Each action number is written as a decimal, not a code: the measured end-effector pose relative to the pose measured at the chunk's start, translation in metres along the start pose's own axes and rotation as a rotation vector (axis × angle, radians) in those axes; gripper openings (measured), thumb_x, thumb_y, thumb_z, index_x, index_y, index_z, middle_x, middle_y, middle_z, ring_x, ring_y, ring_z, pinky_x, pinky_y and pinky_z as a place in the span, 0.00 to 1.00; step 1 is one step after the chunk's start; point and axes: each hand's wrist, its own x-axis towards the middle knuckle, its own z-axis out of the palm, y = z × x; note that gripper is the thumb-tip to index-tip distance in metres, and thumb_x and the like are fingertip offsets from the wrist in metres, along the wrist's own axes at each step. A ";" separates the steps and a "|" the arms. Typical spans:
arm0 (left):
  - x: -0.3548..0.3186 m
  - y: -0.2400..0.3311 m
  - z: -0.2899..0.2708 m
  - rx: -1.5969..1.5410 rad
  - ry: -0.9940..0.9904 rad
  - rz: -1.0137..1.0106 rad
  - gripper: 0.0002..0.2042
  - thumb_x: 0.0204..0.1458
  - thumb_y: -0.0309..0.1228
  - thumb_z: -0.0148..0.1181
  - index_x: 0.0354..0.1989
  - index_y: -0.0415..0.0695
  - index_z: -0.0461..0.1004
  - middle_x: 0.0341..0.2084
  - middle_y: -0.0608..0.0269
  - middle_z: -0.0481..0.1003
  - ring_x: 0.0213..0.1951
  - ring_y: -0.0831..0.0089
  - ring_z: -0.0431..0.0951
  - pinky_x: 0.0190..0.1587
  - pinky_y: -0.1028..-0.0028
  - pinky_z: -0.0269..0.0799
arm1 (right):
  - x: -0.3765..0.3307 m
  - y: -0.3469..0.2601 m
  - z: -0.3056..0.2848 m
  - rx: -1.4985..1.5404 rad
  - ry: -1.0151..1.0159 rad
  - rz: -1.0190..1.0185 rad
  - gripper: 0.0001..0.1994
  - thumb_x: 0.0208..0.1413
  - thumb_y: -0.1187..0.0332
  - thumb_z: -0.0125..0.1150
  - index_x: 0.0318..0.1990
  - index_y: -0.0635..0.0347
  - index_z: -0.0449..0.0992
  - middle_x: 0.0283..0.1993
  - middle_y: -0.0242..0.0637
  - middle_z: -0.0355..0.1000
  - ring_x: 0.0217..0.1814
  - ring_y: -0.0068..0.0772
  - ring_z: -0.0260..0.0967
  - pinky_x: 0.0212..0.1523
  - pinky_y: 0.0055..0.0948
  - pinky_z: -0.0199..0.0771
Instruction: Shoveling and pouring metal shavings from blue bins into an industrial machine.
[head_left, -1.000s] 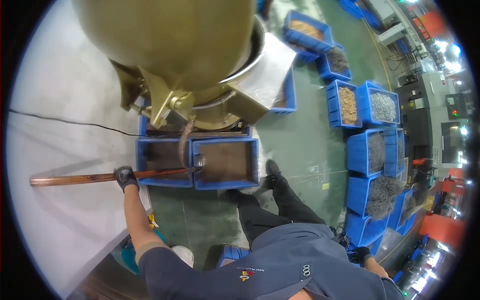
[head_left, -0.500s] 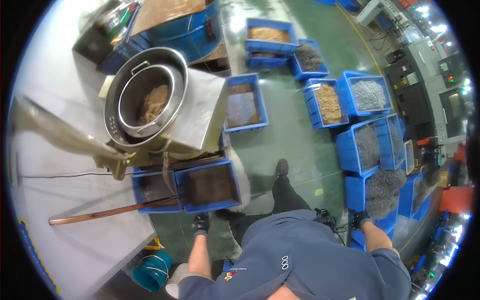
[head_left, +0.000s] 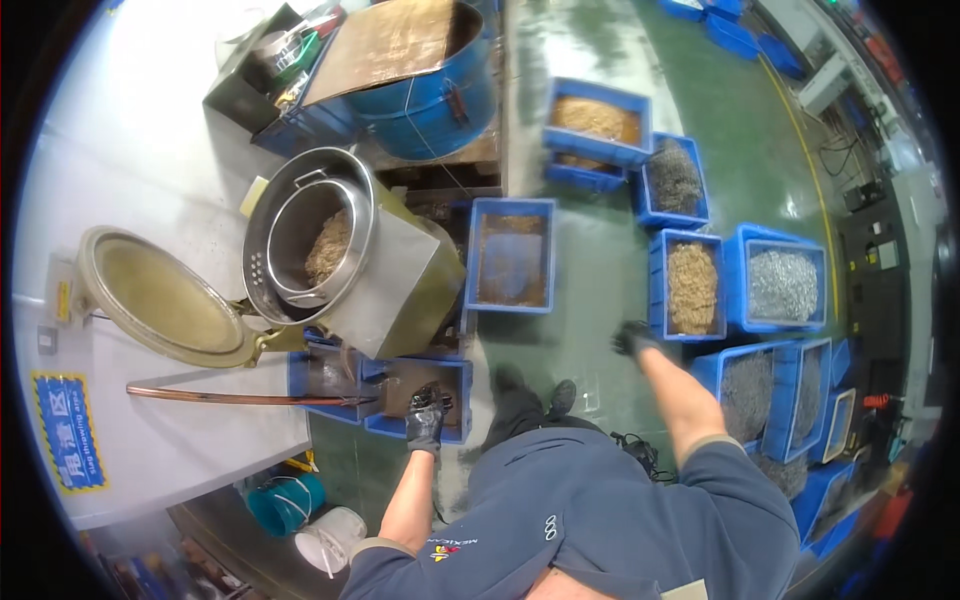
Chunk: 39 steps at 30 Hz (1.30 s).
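Note:
My left hand [head_left: 425,415], in a black glove, hangs over the near edge of a blue bin [head_left: 465,400] with a dark, wet-looking bottom. Its fingers reach forward, and I see nothing held in them. Close by, the end of a long wooden-handled tool [head_left: 230,397] rests across the bins. My right hand [head_left: 632,338], also black-gloved, is stretched out over the green floor, left of a blue bin of gold-coloured metal chips [head_left: 692,290]. It is somewhat blurred; the fingers look loosely apart, with nothing visible in them.
A metal spinner machine [head_left: 395,285] with its round lid [head_left: 165,298] swung aside holds a steel basket [head_left: 318,240] of gold chips. Blue bins of grey chips [head_left: 750,390] and silver chips [head_left: 782,285] stand right. A blue drum [head_left: 430,115] and teal bucket [head_left: 285,503] stand left.
My view has shifted and my body has turned. My right hand has come forward from beside the grey-chip bins; my left hand has moved up over the near blue bin. The lid now shows fully.

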 end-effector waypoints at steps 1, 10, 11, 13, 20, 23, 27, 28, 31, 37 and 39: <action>0.013 0.034 0.014 -0.036 -0.023 -0.011 0.18 0.58 0.31 0.47 0.57 0.46 0.68 0.51 0.55 0.72 0.48 0.62 0.74 0.52 0.64 0.69 | 0.009 -0.021 0.034 -0.075 -0.056 -0.130 0.10 0.56 0.66 0.46 0.31 0.52 0.75 0.26 0.42 0.72 0.32 0.31 0.71 0.35 0.36 0.70; 0.103 0.152 0.029 0.402 0.095 0.161 0.19 0.54 0.34 0.50 0.54 0.45 0.69 0.42 0.48 0.74 0.43 0.54 0.75 0.48 0.61 0.70 | -0.093 -0.169 0.282 -0.950 -0.421 -0.880 0.16 0.57 0.57 0.57 0.40 0.61 0.77 0.32 0.38 0.76 0.30 0.28 0.74 0.33 0.29 0.74; 0.119 0.179 0.027 0.555 0.082 0.256 0.18 0.53 0.33 0.49 0.53 0.45 0.69 0.41 0.48 0.74 0.42 0.53 0.75 0.46 0.59 0.71 | -0.075 -0.191 0.277 -0.952 -0.411 -0.890 0.16 0.57 0.57 0.57 0.40 0.61 0.77 0.32 0.38 0.76 0.30 0.28 0.74 0.33 0.29 0.74; 0.130 0.162 0.025 0.682 0.280 0.539 0.17 0.52 0.32 0.49 0.50 0.45 0.71 0.37 0.48 0.76 0.38 0.52 0.77 0.42 0.58 0.72 | -0.029 -0.207 0.271 -0.664 -0.572 -0.476 0.16 0.56 0.54 0.58 0.35 0.61 0.75 0.29 0.37 0.75 0.27 0.27 0.72 0.28 0.29 0.72; 0.147 0.195 0.044 0.261 0.199 -0.167 0.08 0.51 0.34 0.54 0.32 0.43 0.76 0.25 0.54 0.78 0.28 0.60 0.80 0.35 0.62 0.74 | 0.057 -0.356 0.285 -1.379 -0.131 -0.945 0.15 0.60 0.56 0.49 0.34 0.57 0.75 0.29 0.43 0.74 0.28 0.37 0.73 0.28 0.37 0.72; 0.134 0.140 0.088 -0.269 0.295 -0.605 0.08 0.49 0.32 0.57 0.34 0.43 0.76 0.27 0.57 0.79 0.31 0.67 0.81 0.34 0.66 0.75 | 0.134 -0.439 0.347 -1.537 -0.200 -1.217 0.19 0.59 0.56 0.44 0.46 0.60 0.75 0.38 0.55 0.75 0.40 0.50 0.75 0.43 0.45 0.73; 0.118 0.195 0.155 -0.877 0.592 -0.643 0.15 0.47 0.24 0.57 0.45 0.38 0.71 0.36 0.54 0.77 0.35 0.59 0.80 0.33 0.68 0.77 | 0.177 -0.543 0.433 -0.947 -0.267 -1.721 0.18 0.63 0.59 0.39 0.46 0.60 0.72 0.47 0.54 0.71 0.47 0.58 0.68 0.46 0.42 0.71; 0.096 0.201 0.185 -0.961 0.705 -0.708 0.20 0.42 0.24 0.55 0.47 0.37 0.71 0.37 0.51 0.77 0.35 0.55 0.80 0.35 0.63 0.78 | 0.157 -0.542 0.461 -1.099 -0.262 -1.599 0.20 0.63 0.55 0.37 0.46 0.59 0.72 0.48 0.55 0.70 0.47 0.60 0.67 0.46 0.45 0.69; 0.095 0.247 0.231 -1.343 0.713 -0.707 0.26 0.35 0.25 0.52 0.49 0.35 0.70 0.38 0.47 0.76 0.35 0.49 0.79 0.37 0.58 0.78 | 0.206 -0.582 0.481 -1.293 -0.205 -1.534 0.23 0.63 0.48 0.36 0.47 0.56 0.72 0.48 0.57 0.69 0.48 0.63 0.66 0.46 0.51 0.66; 0.099 0.309 0.277 -1.413 0.782 -0.743 0.33 0.25 0.25 0.52 0.51 0.33 0.69 0.40 0.38 0.75 0.39 0.44 0.78 0.42 0.53 0.78 | 0.225 -0.594 0.482 -1.400 -0.208 -1.335 0.34 0.57 0.36 0.33 0.47 0.56 0.74 0.50 0.57 0.70 0.51 0.64 0.66 0.53 0.53 0.64; 0.102 0.318 0.283 -1.364 0.805 -0.774 0.34 0.24 0.24 0.52 0.52 0.32 0.68 0.40 0.37 0.75 0.40 0.43 0.78 0.42 0.53 0.78 | 0.213 -0.600 0.478 -1.496 -0.222 -1.246 0.33 0.58 0.37 0.35 0.46 0.56 0.75 0.46 0.58 0.71 0.50 0.63 0.67 0.50 0.53 0.65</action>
